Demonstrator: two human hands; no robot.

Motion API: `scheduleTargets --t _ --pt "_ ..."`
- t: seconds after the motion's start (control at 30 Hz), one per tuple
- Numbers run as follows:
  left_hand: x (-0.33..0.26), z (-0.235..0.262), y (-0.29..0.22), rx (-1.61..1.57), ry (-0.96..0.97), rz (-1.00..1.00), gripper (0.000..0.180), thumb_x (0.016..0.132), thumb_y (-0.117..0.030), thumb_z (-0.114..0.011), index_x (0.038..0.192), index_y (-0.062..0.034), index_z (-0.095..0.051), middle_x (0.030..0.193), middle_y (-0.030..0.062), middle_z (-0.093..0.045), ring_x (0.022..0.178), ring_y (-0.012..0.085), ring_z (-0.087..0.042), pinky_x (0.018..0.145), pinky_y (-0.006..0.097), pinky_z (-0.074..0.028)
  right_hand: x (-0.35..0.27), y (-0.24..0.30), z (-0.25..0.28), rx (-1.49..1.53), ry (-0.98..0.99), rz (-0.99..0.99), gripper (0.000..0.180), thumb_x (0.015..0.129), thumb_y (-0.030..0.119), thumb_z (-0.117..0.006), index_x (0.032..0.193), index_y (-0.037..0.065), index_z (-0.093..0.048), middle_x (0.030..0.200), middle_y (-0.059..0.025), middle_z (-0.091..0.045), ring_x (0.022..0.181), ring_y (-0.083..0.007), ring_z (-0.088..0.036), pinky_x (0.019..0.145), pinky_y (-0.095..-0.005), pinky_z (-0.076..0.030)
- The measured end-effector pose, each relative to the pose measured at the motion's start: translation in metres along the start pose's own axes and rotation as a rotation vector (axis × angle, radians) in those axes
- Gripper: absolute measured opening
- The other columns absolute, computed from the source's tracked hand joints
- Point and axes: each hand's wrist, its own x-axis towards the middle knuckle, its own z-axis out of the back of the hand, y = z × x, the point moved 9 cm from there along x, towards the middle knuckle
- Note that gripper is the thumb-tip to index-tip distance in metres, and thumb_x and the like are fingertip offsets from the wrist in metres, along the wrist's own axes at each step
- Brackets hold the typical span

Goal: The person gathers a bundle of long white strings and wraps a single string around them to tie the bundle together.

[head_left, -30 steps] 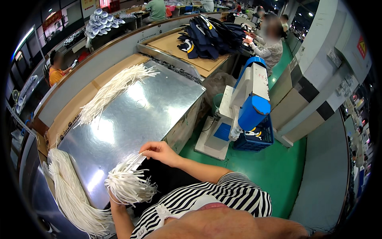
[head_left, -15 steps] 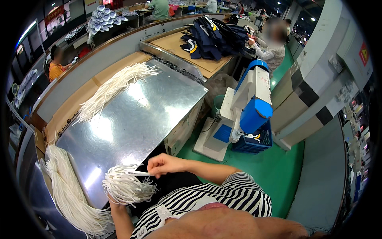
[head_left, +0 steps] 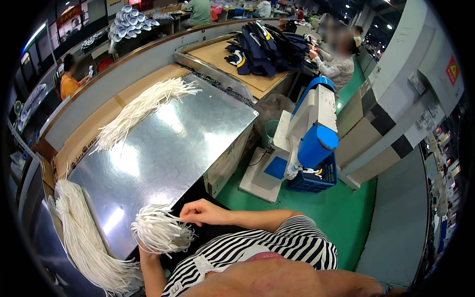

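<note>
Close to my body, at the near edge of the metal tabletop, my left hand (head_left: 143, 246) holds up a looped bundle of white flat cords (head_left: 161, 230) that look like laces. The bundle hides nearly all of its fingers. On the bundle's right side, my right hand (head_left: 202, 213) is closed in a pinch at the end of a white cord. Its fingertips touch the edge of the bundle. A long hank of white cords (head_left: 81, 222) hangs over the table's left corner. Another loose pile of white cords (head_left: 143, 109) lies along the far side.
The shiny metal table (head_left: 168, 153) has a raised board behind it. Dark navy cut pieces (head_left: 267, 47) are heaped on a farther cardboard-topped table. To the right stand a blue and white machine (head_left: 311, 133) and a blue crate (head_left: 316, 175). Other people sit beyond.
My right hand has dropped slightly and come closer to the bundle. The bundle has shifted a little to the right in my left hand.
</note>
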Motion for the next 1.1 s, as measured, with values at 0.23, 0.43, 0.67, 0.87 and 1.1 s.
scheduleTargets --t 0.23,0.43,0.67,0.87,1.1 --pt "0.003 -0.015 0.003 0.578 0.120 0.031 0.038 0.085 -0.016 -0.064 0.119 0.0002 -0.056 0.108 0.0115 -0.064 0.092 0.0196 -0.064 0.078 0.033 -0.054 0.037 0.000 0.005 0.116 0.018 0.089 0.035 0.092 0.017 -0.060 0.124 0.005 -0.054 0.097 -0.0048 -0.062 0.082 -0.0090 -0.057 0.069 -0.0213 -0.047" --pt "0.009 0.010 0.009 0.543 0.148 0.094 0.036 0.087 -0.015 -0.063 0.119 -0.0012 -0.056 0.109 0.0097 -0.063 0.093 0.0192 -0.062 0.079 0.033 -0.054 0.039 -0.003 0.053 0.490 -0.204 0.004 0.014 0.095 0.014 -0.055 0.102 0.004 -0.059 0.068 0.0021 -0.051 0.052 -0.0028 -0.036 0.047 -0.0177 -0.027" --pt "0.004 0.039 0.011 0.157 -0.012 0.080 0.042 0.096 -0.025 -0.047 0.130 0.0003 -0.045 0.120 0.0156 -0.058 0.105 0.0249 -0.060 0.090 0.037 -0.051 0.039 0.013 0.051 0.519 -0.273 0.036 0.043 0.096 0.018 -0.054 0.135 0.005 -0.039 0.107 -0.0078 -0.057 0.088 -0.0110 -0.055 0.068 -0.0215 -0.045" --pt "0.024 -0.034 -0.004 0.909 0.234 -0.039 0.043 0.082 -0.016 -0.066 0.122 -0.0033 -0.057 0.118 0.0101 -0.061 0.106 0.0228 -0.059 0.095 0.035 -0.045 0.043 -0.003 0.055 0.221 -0.200 -0.064 0.022 0.088 0.012 -0.062 0.109 0.004 -0.063 0.084 0.0016 -0.063 0.070 -0.0026 -0.054 0.056 -0.0159 -0.037" --pt "0.018 0.009 -0.006 0.927 0.112 -0.080 0.043 0.082 -0.019 -0.067 0.121 -0.0042 -0.059 0.122 0.0112 -0.059 0.109 0.0237 -0.056 0.097 0.035 -0.043 0.046 0.019 0.059 0.435 -0.179 0.053 0.017 0.093 0.009 -0.055 0.107 0.000 -0.060 0.082 -0.0022 -0.058 0.063 -0.0049 -0.046 0.055 -0.0183 -0.035"
